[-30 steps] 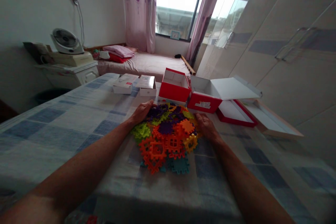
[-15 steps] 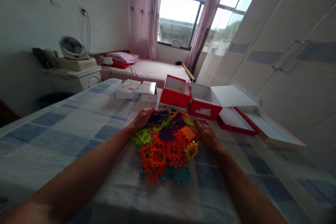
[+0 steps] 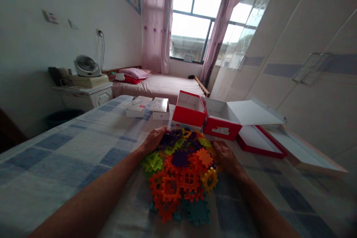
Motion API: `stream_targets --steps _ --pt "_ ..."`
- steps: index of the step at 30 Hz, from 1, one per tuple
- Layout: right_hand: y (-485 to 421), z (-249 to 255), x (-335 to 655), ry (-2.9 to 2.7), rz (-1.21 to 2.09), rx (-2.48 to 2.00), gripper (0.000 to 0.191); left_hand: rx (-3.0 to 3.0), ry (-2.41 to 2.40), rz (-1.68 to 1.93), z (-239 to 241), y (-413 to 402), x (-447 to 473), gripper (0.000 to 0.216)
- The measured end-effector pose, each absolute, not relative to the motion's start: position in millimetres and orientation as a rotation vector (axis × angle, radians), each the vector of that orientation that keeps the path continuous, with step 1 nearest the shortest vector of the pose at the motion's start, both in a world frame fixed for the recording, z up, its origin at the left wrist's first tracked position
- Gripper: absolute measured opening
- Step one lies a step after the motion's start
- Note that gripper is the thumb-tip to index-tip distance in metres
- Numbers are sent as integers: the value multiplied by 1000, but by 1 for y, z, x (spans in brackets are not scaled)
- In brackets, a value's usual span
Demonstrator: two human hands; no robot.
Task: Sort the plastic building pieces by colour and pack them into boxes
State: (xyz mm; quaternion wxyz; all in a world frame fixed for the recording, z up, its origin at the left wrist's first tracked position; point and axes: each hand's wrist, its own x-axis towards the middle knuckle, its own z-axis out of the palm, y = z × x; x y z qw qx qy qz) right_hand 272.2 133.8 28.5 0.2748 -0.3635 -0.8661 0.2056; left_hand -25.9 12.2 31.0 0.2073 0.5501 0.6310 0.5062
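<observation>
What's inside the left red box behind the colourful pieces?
The left red box is open and shows white inner walls; nothing pokes above its rim. Its front wall hides the bottom, so anything there cannot be seen.

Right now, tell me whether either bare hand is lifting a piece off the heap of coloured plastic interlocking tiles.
No: the left hand and right hand lie open against the sides of the heap, gripping nothing.

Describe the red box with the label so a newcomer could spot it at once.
On the blue-checked table, right behind the pile of coloured plastic pieces, two open red boxes stand side by side. Take the right box: it alone has a white label on its front and a wide white lid lying open to the right; the left box has neither.
</observation>
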Motion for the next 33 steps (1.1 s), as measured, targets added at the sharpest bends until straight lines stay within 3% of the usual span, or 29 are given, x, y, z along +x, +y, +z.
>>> stream_targets --steps 10,33 --pt "127 37 268 -2297 615 -1070 47 1534 1751 1413 29 14 -27 64" --pt "139 25 273 -2381 382 -889 38 1619 1781 1424 30 15 -28 62"
